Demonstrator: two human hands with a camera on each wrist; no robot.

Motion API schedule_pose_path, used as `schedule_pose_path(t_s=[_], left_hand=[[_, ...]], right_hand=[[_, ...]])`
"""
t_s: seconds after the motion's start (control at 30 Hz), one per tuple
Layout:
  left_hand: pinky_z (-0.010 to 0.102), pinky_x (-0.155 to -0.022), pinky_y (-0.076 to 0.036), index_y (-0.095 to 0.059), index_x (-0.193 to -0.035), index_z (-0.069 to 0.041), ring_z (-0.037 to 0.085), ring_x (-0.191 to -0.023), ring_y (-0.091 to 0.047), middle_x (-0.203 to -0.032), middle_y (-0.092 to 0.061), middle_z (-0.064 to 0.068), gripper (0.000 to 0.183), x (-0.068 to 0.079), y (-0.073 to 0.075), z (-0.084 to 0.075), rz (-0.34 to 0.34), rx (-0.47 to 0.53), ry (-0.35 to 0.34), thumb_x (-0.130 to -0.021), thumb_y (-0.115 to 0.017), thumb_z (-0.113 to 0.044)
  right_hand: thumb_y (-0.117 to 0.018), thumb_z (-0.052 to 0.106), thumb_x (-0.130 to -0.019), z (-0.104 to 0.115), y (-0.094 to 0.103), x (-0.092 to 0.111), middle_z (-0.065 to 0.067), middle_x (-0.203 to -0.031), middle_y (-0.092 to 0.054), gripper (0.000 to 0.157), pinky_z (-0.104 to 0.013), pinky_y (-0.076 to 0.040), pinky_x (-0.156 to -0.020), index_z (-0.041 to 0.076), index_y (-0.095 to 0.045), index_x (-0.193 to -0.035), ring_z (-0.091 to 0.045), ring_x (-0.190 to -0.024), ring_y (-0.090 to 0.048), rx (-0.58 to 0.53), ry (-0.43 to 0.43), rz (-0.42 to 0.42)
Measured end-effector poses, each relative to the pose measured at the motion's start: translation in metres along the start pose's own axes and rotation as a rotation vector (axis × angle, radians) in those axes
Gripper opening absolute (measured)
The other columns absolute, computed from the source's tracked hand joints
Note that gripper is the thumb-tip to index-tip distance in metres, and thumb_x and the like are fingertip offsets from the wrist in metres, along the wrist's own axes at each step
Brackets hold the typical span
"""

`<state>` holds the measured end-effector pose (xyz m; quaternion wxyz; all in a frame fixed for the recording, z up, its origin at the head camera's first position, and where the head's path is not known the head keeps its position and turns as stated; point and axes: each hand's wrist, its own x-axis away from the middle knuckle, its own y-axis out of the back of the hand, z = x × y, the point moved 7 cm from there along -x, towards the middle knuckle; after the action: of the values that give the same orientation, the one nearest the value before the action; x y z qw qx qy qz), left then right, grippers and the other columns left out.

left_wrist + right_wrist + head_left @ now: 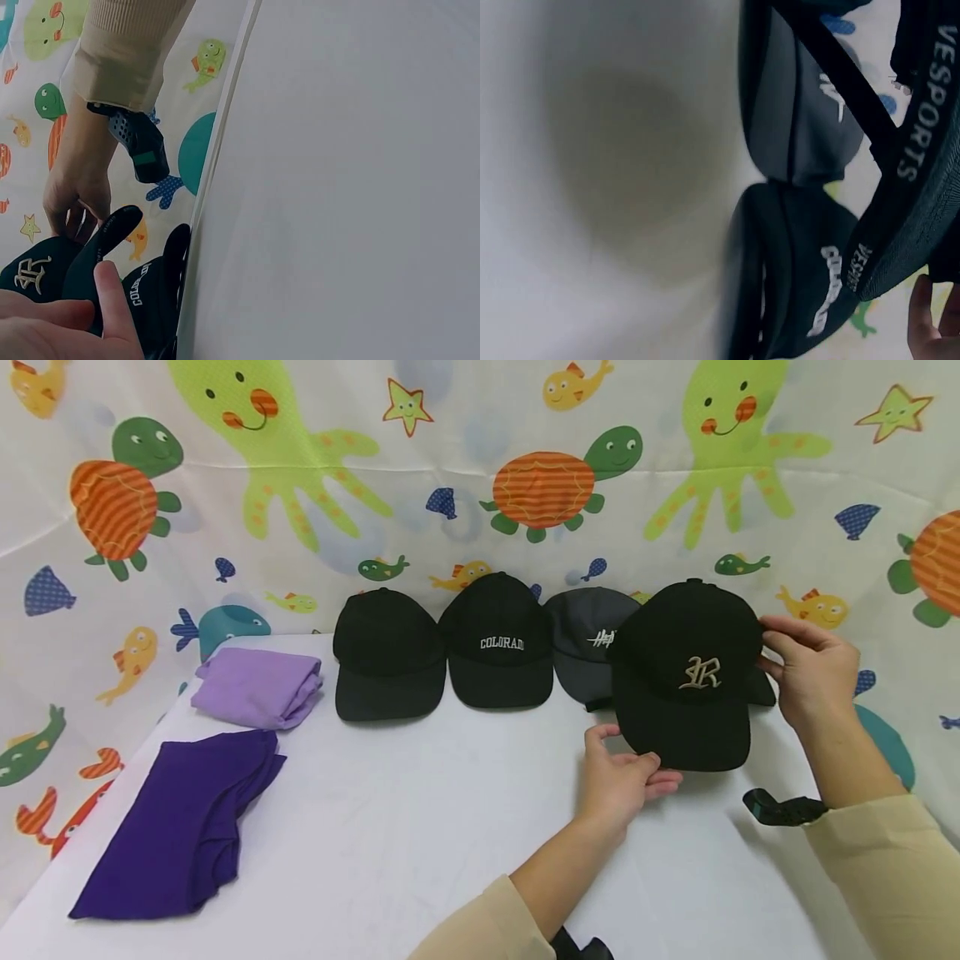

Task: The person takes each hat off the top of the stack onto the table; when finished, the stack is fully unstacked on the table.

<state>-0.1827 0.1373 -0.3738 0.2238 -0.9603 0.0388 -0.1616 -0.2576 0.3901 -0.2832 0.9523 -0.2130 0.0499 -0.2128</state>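
A black baseball cap [697,718] with a gold letter R on its front is held up off the table, brim down. My right hand [813,672] pinches its edge on the right side. My left hand [618,781] holds the brim's lower edge, with the thumb in front. Inside the raised cap, a lettered sweatband [930,112] shows in the right wrist view. Behind it is a dark grey cap [581,652], partly covered. Another dark brim [761,689] peeks out at its right; the rest is hidden.
Left of these stand a black COLORADO cap [498,652] and a plain black cap [388,660], in a row against the patterned curtain [450,460]. A folded lilac cloth [258,685] and a dark purple cloth [180,827] lie on the white table [420,843] at left.
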Motion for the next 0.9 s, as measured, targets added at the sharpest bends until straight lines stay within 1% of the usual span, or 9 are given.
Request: schedule_pose_path(t_s=[0.07, 0.17, 0.33, 0.57, 0.7, 0.83, 0.9], left_hand=[[0.039, -0.066, -0.067, -0.041, -0.131, -0.018, 0.044, -0.076, -0.076, -0.089, -0.061, 0.018, 0.052, -0.001, -0.005, 0.003, 0.004, 0.008, 0.003, -0.093, -0.068, 0.007], [0.039, -0.065, -0.067, -0.042, -0.128, -0.019, 0.044, -0.076, -0.076, -0.088, -0.061, 0.018, 0.051, -0.002, -0.012, 0.009, 0.004, 0.023, 0.014, -0.093, -0.067, 0.008], [0.039, -0.064, -0.067, -0.042, -0.125, -0.020, 0.044, -0.074, -0.076, -0.086, -0.062, 0.017, 0.051, 0.000, -0.026, 0.021, -0.008, 0.024, 0.045, -0.092, -0.068, 0.008], [0.042, -0.065, -0.067, -0.041, -0.124, -0.019, 0.048, -0.076, -0.075, -0.084, -0.061, 0.016, 0.050, -0.002, -0.039, 0.028, -0.003, 0.022, 0.050, -0.092, -0.068, 0.009], [0.043, -0.065, -0.067, -0.042, -0.124, -0.019, 0.048, -0.077, -0.075, -0.082, -0.061, 0.016, 0.052, -0.003, -0.045, 0.031, -0.008, 0.017, 0.051, -0.091, -0.069, 0.010], [0.044, -0.066, -0.067, -0.043, -0.125, -0.018, 0.047, -0.075, -0.075, -0.082, -0.062, 0.014, 0.051, -0.004, -0.050, 0.038, -0.013, -0.001, 0.059, -0.091, -0.069, 0.010], [0.044, -0.066, -0.067, -0.044, -0.124, -0.017, 0.047, -0.076, -0.075, -0.083, -0.062, 0.013, 0.050, -0.003, -0.052, 0.041, -0.007, -0.010, 0.064, -0.091, -0.069, 0.009]], right_hand=[[-0.071, -0.013, -0.089, 0.003, 0.005, 0.000, 0.001, -0.096, -0.074, 0.021, -0.026, -0.065, -0.061, 0.002, -0.082, -0.097, -0.011, -0.079, -0.072, -0.017, 0.004, -0.006], [-0.070, -0.014, -0.089, 0.005, 0.013, 0.000, 0.001, -0.093, -0.075, 0.023, -0.027, -0.065, -0.060, 0.003, -0.083, -0.096, -0.010, -0.078, -0.073, -0.016, 0.005, -0.024], [-0.069, -0.015, -0.090, 0.008, 0.026, -0.001, 0.001, -0.093, -0.073, 0.024, -0.027, -0.064, -0.058, 0.003, -0.083, -0.096, -0.010, -0.077, -0.072, -0.004, 0.000, -0.053], [-0.068, -0.014, -0.090, 0.014, 0.038, -0.003, 0.001, -0.092, -0.072, 0.023, -0.027, -0.064, -0.056, 0.002, -0.083, -0.098, -0.009, -0.077, -0.072, 0.027, 0.022, -0.059], [-0.069, -0.012, -0.091, 0.014, 0.044, -0.006, 0.003, -0.097, -0.070, 0.021, -0.026, -0.064, -0.057, 0.003, -0.083, -0.099, -0.008, -0.080, -0.071, 0.059, 0.009, -0.066], [-0.074, -0.006, -0.090, 0.013, 0.055, -0.009, 0.006, -0.105, -0.066, 0.019, -0.024, -0.063, -0.057, 0.006, -0.083, -0.102, -0.006, -0.083, -0.069, 0.115, -0.014, -0.114], [-0.076, -0.005, -0.089, 0.013, 0.060, -0.010, 0.007, -0.105, -0.067, 0.019, -0.023, -0.063, -0.057, 0.007, -0.083, -0.101, -0.006, -0.082, -0.069, 0.134, -0.022, -0.138]])
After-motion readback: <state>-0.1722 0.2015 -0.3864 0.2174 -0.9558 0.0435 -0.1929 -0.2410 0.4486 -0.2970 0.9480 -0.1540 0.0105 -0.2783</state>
